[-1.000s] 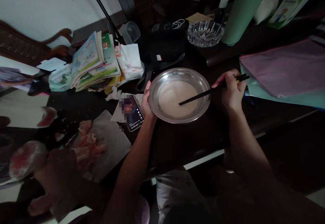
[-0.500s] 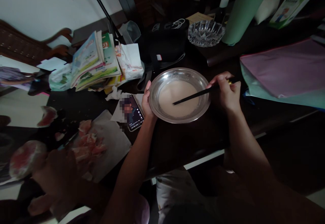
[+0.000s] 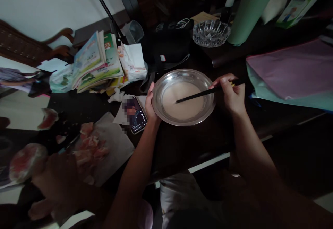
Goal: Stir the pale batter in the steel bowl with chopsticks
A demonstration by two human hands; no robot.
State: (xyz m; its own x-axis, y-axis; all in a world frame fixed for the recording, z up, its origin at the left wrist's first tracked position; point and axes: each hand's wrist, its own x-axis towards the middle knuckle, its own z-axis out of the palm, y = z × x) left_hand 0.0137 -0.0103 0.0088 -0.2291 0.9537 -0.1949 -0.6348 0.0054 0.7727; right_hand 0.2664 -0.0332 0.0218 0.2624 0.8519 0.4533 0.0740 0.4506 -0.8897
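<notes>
A shiny metal bowl (image 3: 183, 121) holds a pale beige liquid (image 3: 186, 109). My left hand (image 3: 151, 103) grips the bowl's left rim, fingers on the outside and over the edge. In my right hand (image 3: 232, 92) are black chopsticks (image 3: 201, 93), held together at a slant from the right. Their tips dip into the liquid near the bowl's middle. Just left of my left hand lies a phone (image 3: 137, 115) with its screen lit, on white paper.
At the left, a co-worker's hand (image 3: 56, 177) is near pieces of pink fruit peel (image 3: 90, 146) on a white sheet (image 3: 114, 146). Stacked booklets (image 3: 100, 66), a tissue pack (image 3: 134, 62), and a glass ashtray (image 3: 211, 35) stand behind. A pink and green bag (image 3: 291, 71) lies right.
The chopstick tips have shifted slightly left and up within the liquid, and my right hand moved a little with them. My left hand keeps its hold on the bowl.
</notes>
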